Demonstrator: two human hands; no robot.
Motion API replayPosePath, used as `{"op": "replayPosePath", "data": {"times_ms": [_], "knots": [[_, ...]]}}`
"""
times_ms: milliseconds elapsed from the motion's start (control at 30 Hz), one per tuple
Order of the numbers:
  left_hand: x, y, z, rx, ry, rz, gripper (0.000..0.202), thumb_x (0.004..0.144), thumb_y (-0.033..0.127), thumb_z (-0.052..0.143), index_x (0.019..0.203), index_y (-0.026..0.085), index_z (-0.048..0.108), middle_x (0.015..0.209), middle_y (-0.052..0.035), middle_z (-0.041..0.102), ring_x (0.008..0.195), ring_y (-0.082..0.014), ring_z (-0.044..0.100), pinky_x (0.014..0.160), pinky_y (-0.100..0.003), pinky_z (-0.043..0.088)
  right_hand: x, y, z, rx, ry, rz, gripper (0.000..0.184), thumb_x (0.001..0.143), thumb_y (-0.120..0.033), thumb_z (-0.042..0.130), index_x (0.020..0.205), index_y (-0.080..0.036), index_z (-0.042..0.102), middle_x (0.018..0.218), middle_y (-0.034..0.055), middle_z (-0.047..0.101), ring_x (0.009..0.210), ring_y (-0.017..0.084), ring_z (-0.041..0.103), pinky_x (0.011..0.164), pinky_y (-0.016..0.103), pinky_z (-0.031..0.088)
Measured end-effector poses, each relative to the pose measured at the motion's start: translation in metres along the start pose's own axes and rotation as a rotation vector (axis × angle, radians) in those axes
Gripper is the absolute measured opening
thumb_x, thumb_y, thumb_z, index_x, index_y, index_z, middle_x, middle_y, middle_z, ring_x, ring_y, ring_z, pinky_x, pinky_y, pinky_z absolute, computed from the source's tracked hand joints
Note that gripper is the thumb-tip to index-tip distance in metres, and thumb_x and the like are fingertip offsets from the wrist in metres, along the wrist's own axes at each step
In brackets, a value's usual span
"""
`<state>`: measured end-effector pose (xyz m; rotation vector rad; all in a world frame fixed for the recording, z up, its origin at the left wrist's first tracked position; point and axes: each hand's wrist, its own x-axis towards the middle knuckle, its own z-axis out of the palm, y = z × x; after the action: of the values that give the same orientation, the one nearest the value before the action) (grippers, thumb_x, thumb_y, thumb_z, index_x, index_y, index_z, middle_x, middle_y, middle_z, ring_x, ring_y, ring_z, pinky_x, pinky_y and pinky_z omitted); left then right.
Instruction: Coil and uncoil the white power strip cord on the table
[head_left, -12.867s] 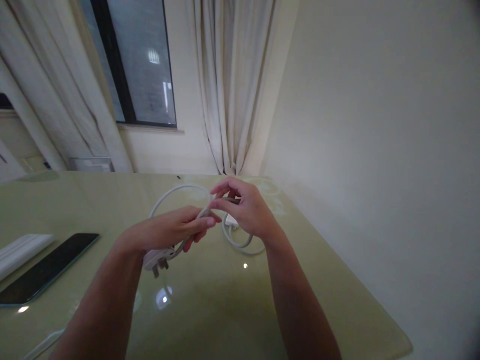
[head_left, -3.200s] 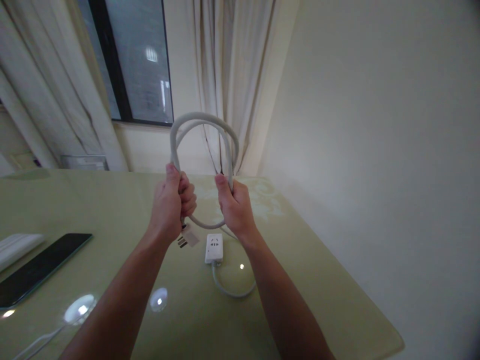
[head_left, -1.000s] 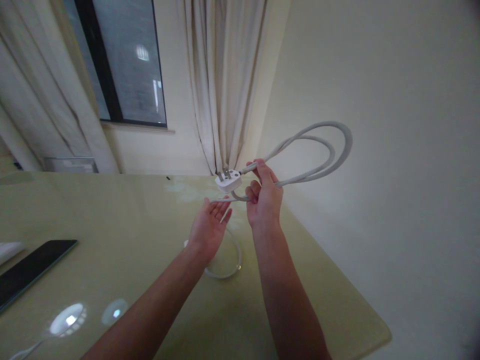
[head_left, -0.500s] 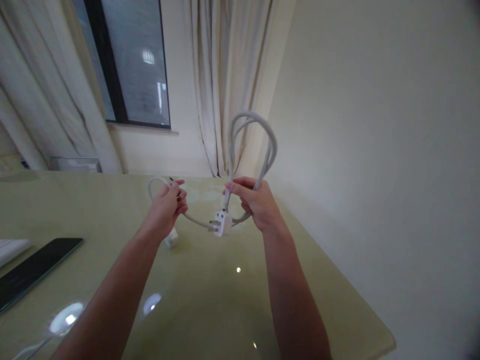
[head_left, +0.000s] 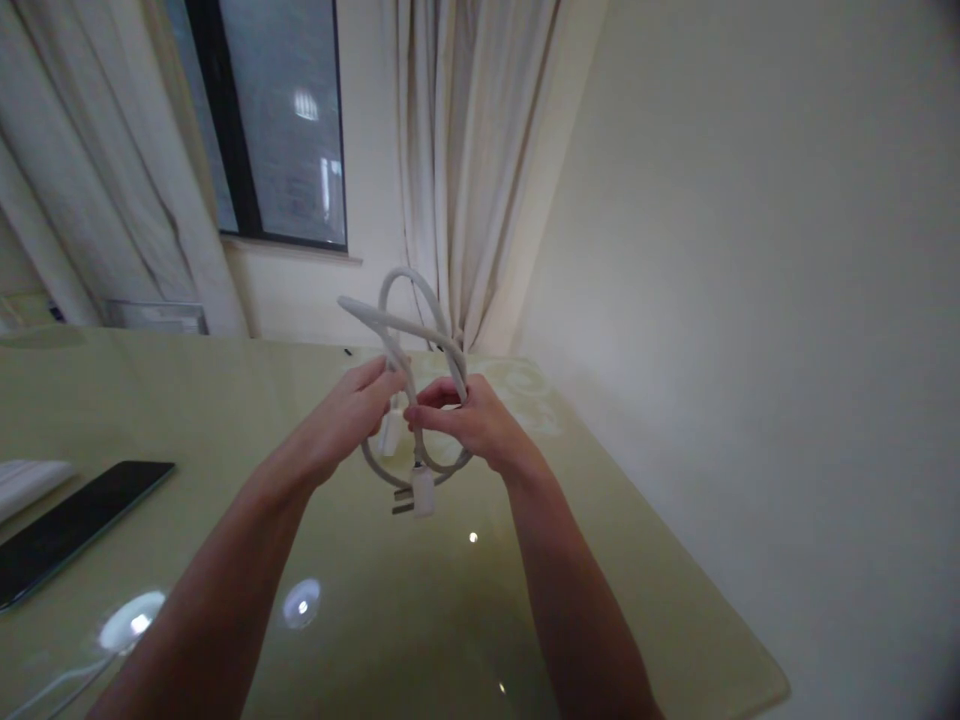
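Both hands hold a coiled white power cord (head_left: 409, 325) above the green glass table (head_left: 375, 600). My right hand (head_left: 469, 425) is closed round the bundled loops, thumb and fingers pinching them together. Close beside it, my left hand (head_left: 352, 410) grips the cord with its fingertips where the strands cross. The white plug (head_left: 421, 492) hangs below the hands with its metal prongs pointing left. A small white socket block (head_left: 390, 432) shows between the two hands, off the table.
A dark phone (head_left: 71, 530) lies at the left of the table beside a white flat object (head_left: 26, 482). A thin white cable (head_left: 45, 690) runs at the bottom left. Curtains and a dark window stand behind; a plain wall is close on the right.
My left hand has come in from the left to meet my right hand, gathering the loose loop into the coil. The socket block has risen off the table. The plug now hangs lower.
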<state>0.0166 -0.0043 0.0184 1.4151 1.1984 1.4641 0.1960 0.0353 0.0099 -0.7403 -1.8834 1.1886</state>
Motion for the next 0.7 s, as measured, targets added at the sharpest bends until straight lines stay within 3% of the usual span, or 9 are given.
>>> {"op": "replayPosePath", "data": {"times_ms": [133, 233, 333, 433, 600, 700], "knots": [[-0.001, 0.008, 0.003, 0.102, 0.02, 0.164, 0.026, 0.083, 0.041, 0.081, 0.072, 0.02, 0.07, 0.066, -0.0012, 0.063, 0.062, -0.0181, 0.053, 0.054, -0.028, 0.041, -0.002, -0.006, 0.001, 0.09, -0.126, 0.034, 0.027, 0.076, -0.042, 0.091, 0.079, -0.018, 0.078, 0.076, 0.0018, 0.075, 0.075, 0.016, 0.068, 0.075, 0.03, 0.052], [0.001, 0.004, 0.004, 0.108, -0.021, 0.227, 0.025, 0.084, 0.043, 0.083, 0.081, 0.02, 0.074, 0.073, -0.0023, 0.07, 0.066, -0.0189, 0.059, 0.061, -0.029, 0.047, -0.004, -0.01, -0.001, 0.14, -0.161, 0.052, 0.025, 0.076, -0.038, 0.089, 0.078, -0.018, 0.076, 0.075, 0.0013, 0.074, 0.071, 0.014, 0.065, 0.069, 0.027, 0.05], [0.003, -0.005, 0.004, -0.024, -0.151, 0.179, 0.027, 0.085, 0.043, 0.083, 0.099, 0.02, 0.08, 0.082, -0.0047, 0.075, 0.073, -0.0208, 0.067, 0.068, -0.03, 0.053, -0.005, -0.009, -0.006, 0.177, -0.211, 0.108, 0.025, 0.079, -0.041, 0.086, 0.082, -0.018, 0.076, 0.074, 0.0009, 0.074, 0.056, 0.009, 0.051, 0.05, 0.022, 0.033], [0.003, -0.011, 0.004, -0.193, -0.285, 0.087, 0.038, 0.082, 0.04, 0.088, 0.113, 0.018, 0.082, 0.094, -0.0097, 0.08, 0.084, -0.0245, 0.072, 0.076, -0.034, 0.058, -0.005, -0.006, -0.008, 0.226, -0.234, 0.159, 0.028, 0.079, -0.044, 0.085, 0.087, -0.018, 0.078, 0.073, 0.0002, 0.074, 0.048, 0.006, 0.036, 0.045, 0.023, 0.02], [0.0, -0.01, 0.007, -0.298, -0.212, 0.054, 0.042, 0.079, 0.034, 0.09, 0.118, 0.019, 0.084, 0.086, -0.0085, 0.079, 0.072, -0.0211, 0.07, 0.06, -0.03, 0.056, -0.006, -0.008, -0.003, 0.392, -0.203, 0.183, 0.028, 0.071, -0.042, 0.091, 0.083, -0.019, 0.079, 0.077, 0.0014, 0.075, 0.067, 0.013, 0.061, 0.058, 0.023, 0.042], [-0.001, -0.006, 0.009, -0.328, -0.153, 0.081, 0.039, 0.079, 0.033, 0.089, 0.115, 0.019, 0.085, 0.084, -0.0069, 0.078, 0.066, -0.0176, 0.067, 0.055, -0.029, 0.055, -0.007, -0.012, -0.001, 0.396, -0.178, 0.176, 0.026, 0.073, -0.042, 0.089, 0.084, -0.019, 0.08, 0.075, 0.0, 0.074, 0.064, 0.012, 0.058, 0.055, 0.023, 0.04]]}}
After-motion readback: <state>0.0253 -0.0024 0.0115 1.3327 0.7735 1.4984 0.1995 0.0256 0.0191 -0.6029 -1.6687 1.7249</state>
